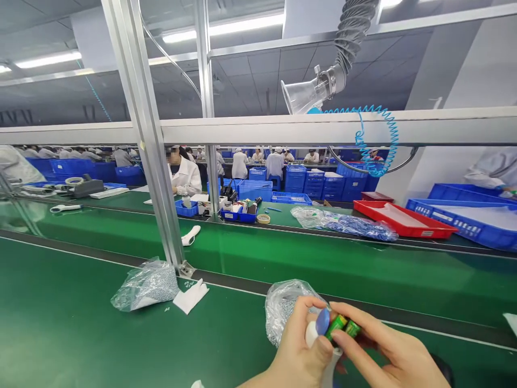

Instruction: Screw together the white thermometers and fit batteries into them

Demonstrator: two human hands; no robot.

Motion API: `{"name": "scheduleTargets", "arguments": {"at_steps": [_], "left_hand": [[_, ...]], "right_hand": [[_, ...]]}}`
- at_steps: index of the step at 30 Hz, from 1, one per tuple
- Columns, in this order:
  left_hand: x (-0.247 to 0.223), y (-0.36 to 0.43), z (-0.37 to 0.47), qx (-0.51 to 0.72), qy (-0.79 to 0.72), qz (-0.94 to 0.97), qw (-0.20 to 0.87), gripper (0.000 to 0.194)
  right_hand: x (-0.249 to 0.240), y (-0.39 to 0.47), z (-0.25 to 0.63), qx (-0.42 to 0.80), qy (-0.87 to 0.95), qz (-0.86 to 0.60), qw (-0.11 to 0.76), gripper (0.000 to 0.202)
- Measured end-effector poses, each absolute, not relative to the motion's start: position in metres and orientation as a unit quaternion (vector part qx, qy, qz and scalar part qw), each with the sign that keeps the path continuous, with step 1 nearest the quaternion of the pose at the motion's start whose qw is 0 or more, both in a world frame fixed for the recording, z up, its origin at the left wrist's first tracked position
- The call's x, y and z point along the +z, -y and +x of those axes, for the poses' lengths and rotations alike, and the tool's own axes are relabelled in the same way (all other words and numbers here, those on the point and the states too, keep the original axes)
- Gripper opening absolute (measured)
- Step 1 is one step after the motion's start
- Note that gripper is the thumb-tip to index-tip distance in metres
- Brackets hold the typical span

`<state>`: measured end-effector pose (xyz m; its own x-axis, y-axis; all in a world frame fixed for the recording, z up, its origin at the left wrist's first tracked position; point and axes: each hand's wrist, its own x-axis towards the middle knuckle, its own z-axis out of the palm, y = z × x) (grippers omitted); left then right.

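My left hand is wrapped around a white handheld device, which looks like a forehead thermometer with a blue oval end. Two green batteries sit side by side against the device, and the fingers of my right hand pinch them. My fingers hide most of the device, so I cannot tell how deep the batteries sit in it. Just behind my hands lies a clear plastic bag of small metallic parts.
Another bag of small parts and a white cloth lie left on the green bench. Beyond a metal post runs a green conveyor carrying a white device. Red and blue trays stand at right. Co-workers sit farther back.
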<state>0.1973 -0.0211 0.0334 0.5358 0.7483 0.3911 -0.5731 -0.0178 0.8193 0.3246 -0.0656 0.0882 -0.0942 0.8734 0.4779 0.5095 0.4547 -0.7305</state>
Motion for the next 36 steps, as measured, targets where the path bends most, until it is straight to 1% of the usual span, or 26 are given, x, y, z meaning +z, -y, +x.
{"name": "scheduleTargets", "arguments": {"at_steps": [2, 5, 10, 15, 23, 29, 31, 36], "left_hand": [[0.033, 0.021, 0.196, 0.468, -0.085, 0.539, 0.695, 0.063], [0.033, 0.022, 0.194, 0.468, -0.099, 0.545, 0.689, 0.065], [0.033, 0.021, 0.193, 0.48, -0.117, 0.571, 0.656, 0.068], [0.032, 0.021, 0.193, 0.486, -0.146, 0.58, 0.637, 0.069], [0.035, 0.024, 0.195, 0.487, -0.095, 0.546, 0.675, 0.069], [0.035, 0.025, 0.193, 0.472, -0.141, 0.512, 0.704, 0.071], [0.033, 0.024, 0.194, 0.467, -0.153, 0.504, 0.71, 0.073], [0.033, 0.024, 0.196, 0.46, -0.154, 0.497, 0.72, 0.074]], "right_hand": [[0.092, 0.066, 0.324, 0.14, 0.731, -0.462, 0.482, 0.024], [0.094, 0.065, 0.322, 0.16, 0.723, -0.454, 0.495, 0.027], [0.087, 0.066, 0.321, 0.151, 0.713, -0.512, 0.454, 0.036], [0.082, 0.071, 0.324, 0.161, 0.711, -0.515, 0.451, 0.041], [0.065, 0.07, 0.321, 0.252, 0.696, -0.482, 0.469, 0.043], [0.068, 0.071, 0.32, 0.293, 0.683, -0.47, 0.476, 0.037], [0.072, 0.07, 0.319, 0.282, 0.692, -0.473, 0.467, 0.036], [0.079, 0.068, 0.318, 0.201, 0.716, -0.497, 0.446, 0.036]]}}
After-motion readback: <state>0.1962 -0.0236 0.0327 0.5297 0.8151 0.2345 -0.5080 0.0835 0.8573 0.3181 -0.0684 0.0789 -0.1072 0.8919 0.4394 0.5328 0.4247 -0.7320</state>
